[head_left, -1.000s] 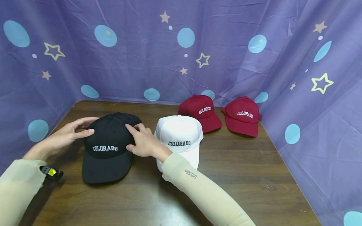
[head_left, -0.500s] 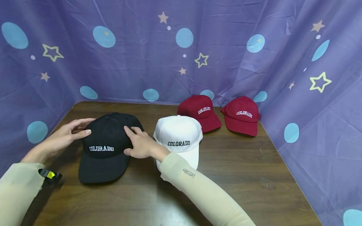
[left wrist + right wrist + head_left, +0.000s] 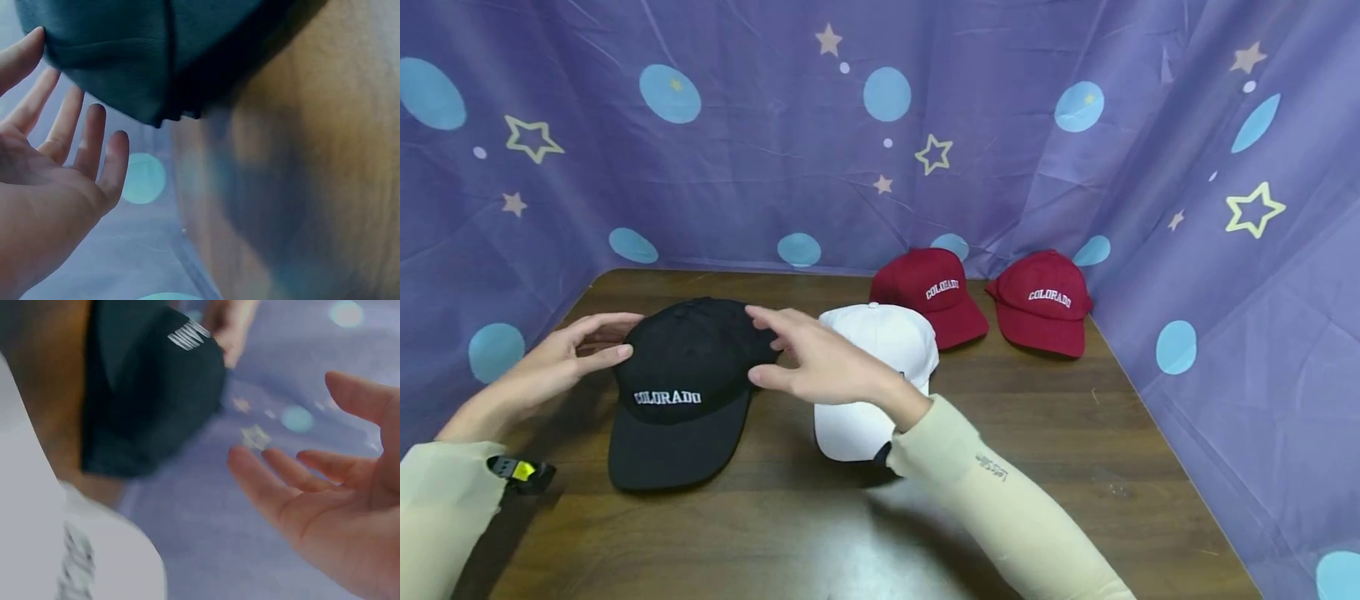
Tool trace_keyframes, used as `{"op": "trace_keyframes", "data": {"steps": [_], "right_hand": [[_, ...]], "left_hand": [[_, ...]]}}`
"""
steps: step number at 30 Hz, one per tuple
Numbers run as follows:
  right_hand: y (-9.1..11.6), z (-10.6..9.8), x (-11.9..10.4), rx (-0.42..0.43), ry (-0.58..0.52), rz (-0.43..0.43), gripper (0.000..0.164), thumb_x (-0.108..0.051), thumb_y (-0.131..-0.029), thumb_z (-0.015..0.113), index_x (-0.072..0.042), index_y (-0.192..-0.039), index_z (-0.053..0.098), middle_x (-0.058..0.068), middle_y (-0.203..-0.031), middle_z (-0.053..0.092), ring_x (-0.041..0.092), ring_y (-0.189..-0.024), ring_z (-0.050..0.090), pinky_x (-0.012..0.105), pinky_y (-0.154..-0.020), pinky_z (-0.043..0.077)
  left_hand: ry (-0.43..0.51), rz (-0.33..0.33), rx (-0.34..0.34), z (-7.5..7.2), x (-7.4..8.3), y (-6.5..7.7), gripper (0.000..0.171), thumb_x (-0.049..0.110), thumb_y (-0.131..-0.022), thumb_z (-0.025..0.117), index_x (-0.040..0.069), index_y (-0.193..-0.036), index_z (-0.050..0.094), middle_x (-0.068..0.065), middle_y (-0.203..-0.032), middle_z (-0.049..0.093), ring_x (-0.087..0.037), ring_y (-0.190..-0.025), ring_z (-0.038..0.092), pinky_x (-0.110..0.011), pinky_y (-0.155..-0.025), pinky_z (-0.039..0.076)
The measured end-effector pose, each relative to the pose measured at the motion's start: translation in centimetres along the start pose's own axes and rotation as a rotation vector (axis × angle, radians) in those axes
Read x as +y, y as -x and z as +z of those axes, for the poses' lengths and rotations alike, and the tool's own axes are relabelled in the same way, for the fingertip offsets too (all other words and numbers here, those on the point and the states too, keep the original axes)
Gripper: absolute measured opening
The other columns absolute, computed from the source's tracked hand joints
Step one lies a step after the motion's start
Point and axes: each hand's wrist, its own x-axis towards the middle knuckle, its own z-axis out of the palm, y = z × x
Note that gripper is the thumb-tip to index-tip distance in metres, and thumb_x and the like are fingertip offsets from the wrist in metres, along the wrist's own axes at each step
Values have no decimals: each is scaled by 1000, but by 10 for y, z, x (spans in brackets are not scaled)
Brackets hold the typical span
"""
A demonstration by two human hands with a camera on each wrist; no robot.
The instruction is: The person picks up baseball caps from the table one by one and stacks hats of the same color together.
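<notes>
A black cap [image 3: 688, 350] lettered COLORADO stands on the table at the left, brim toward me. My left hand [image 3: 553, 358] is at its left side; in the left wrist view the thumb tip touches the cloth of the cap [image 3: 112, 56] and the other fingers of the hand [image 3: 59, 162] spread loosely. Apart from the cap, on its right, my right hand [image 3: 827, 362] hovers with fingers extended and nothing held. Behind and below it sits a white cap [image 3: 850, 429], its lettering mostly hidden in the head view. The right wrist view shows the right hand [image 3: 337, 500] bare-palmed.
Two dark red caps stand at the back right: one red cap [image 3: 910, 279] just behind the white one, another red cap [image 3: 1045, 287] near the table's right edge. A purple curtain [image 3: 737, 167] closes off the back and sides of the wooden table [image 3: 1037, 433].
My right hand has let go of the black cap's right side and drawn away to the right, over the white cap. The black cap has shifted slightly left. My left hand stays beside it.
</notes>
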Motion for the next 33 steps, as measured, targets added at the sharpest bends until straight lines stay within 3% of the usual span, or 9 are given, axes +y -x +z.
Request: {"op": "trace_keyframes", "data": {"steps": [5, 11, 18, 24, 28, 30, 33], "right_hand": [[41, -56, 14, 194, -141, -22, 66, -11, -101, 73, -11, -161, 45, 9, -146, 60, 24, -122, 69, 33, -105, 55], [94, -116, 56, 488, -141, 123, 52, -12, -102, 72, -17, -152, 59, 4, -130, 70, 16, -107, 73, 30, -94, 58], [154, -158, 119, 739, -462, 273, 46, -7, -105, 64, 1, -149, 54, 2, -119, 69, 11, -102, 73, 25, -92, 59], [210, -174, 178, 851, -748, 386, 27, -10, -108, 60, -11, -134, 55, -6, -112, 69, 7, -95, 73, 22, -88, 60], [236, -174, 212, 867, -841, 528, 16, -14, -111, 53, -18, -126, 53, -8, -110, 64, 7, -92, 72, 22, -87, 60], [245, -171, 226, 857, -843, 623, 21, -17, -111, 52, -18, -132, 51, -2, -123, 61, 8, -96, 69, 23, -91, 59], [254, -167, 242, 795, -823, 746, 50, -22, -113, 44, -11, -161, 33, 21, -160, 39, 24, -128, 60, 29, -110, 50]], "left_hand": [[1, 13, 41, -11, 14, 7, 53, 27, -110, 61, 18, -160, 44, 20, -141, 51, 7, -116, 52, -9, -85, 44], [3, 84, 162, -13, 45, 10, 48, 23, -107, 66, 20, -154, 53, 19, -137, 57, 7, -117, 55, -7, -87, 41], [52, 255, 234, 7, 104, 7, 44, 6, -102, 71, 11, -145, 61, 11, -132, 64, 2, -114, 60, -7, -91, 44], [89, 379, 217, 35, 146, -2, 42, -2, -99, 71, 8, -139, 65, 8, -128, 66, -6, -110, 64, -9, -93, 46], [90, 454, 185, 56, 163, -9, 41, -4, -98, 71, 10, -136, 67, 6, -127, 67, -8, -109, 63, -12, -95, 47], [91, 474, 168, 66, 169, -12, 40, -3, -98, 72, 12, -135, 68, 6, -127, 66, -8, -108, 63, -13, -95, 48], [94, 476, 138, 79, 177, -16, 37, 1, -100, 72, 14, -135, 68, 6, -128, 66, -10, -109, 64, -14, -96, 49]]}}
